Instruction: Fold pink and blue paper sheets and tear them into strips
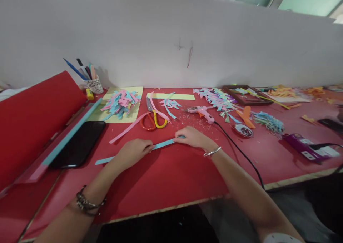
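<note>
A narrow blue paper strip (164, 143) stretches between my two hands just over the red table. My left hand (135, 150) pinches it near the middle, and its loose end sticks out to the left under my wrist. The far end is gripped by the fingers of my right hand (193, 137), where a short bit shows past the fingertips. Beyond my hands lie scissors (154, 118) with one red and one yellow handle, a pink paper strip (130, 128) and a pink glue gun (201, 113).
Cut pink and blue paper pieces (122, 103) are heaped on a yellow sheet (135, 118). A black phone (80, 144) lies at left beside a red board (34, 121). The glue gun's cord (238, 148) runs to the table's front edge. A purple power strip (307, 148) sits at right.
</note>
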Demonstrator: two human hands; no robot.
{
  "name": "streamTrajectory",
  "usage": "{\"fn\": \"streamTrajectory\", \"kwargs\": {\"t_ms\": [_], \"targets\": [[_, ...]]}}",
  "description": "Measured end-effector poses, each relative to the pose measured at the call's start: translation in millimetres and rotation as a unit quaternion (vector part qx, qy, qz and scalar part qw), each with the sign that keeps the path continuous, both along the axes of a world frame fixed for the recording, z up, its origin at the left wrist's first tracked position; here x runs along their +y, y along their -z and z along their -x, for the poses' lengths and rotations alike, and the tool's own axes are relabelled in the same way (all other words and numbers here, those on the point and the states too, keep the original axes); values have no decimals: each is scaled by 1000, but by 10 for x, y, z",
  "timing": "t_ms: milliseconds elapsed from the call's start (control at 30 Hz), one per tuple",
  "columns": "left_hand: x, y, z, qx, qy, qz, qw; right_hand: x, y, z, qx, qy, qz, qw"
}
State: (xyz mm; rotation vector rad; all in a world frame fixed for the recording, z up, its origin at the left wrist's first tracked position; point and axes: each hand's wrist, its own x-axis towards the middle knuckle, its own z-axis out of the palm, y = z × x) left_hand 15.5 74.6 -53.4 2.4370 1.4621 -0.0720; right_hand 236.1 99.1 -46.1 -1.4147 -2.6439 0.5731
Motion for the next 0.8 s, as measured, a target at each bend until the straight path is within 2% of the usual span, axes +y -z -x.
{"fn": "streamTrajectory", "kwargs": {"t_ms": [167, 333, 467, 567, 633, 700, 800], "targets": [[-22, 17, 14, -28, 9, -22, 999, -48, 22, 73, 81, 10, -10, 997], [-91, -4, -58, -29, 46, -68, 996, -159, 54, 240, 136, -58, -17, 989], [-87, -13, -71, -19, 57, -78, 995, -179, 36, 242, 162, -54, -16, 985], [-44, -1, -18, -46, 51, -67, 995, -121, -8, 136, 171, -26, -5, 985], [-17, -6, 26, -58, 46, -60, 995, -63, -35, 46, 175, 16, -18, 984], [-3, -29, 57, -62, 31, -55, 996, -13, -45, -23, 170, 87, -62, 980], [-14, -76, 65, -71, -20, -64, 995, 6, -21, -21, 202, 171, -129, 956]]}}
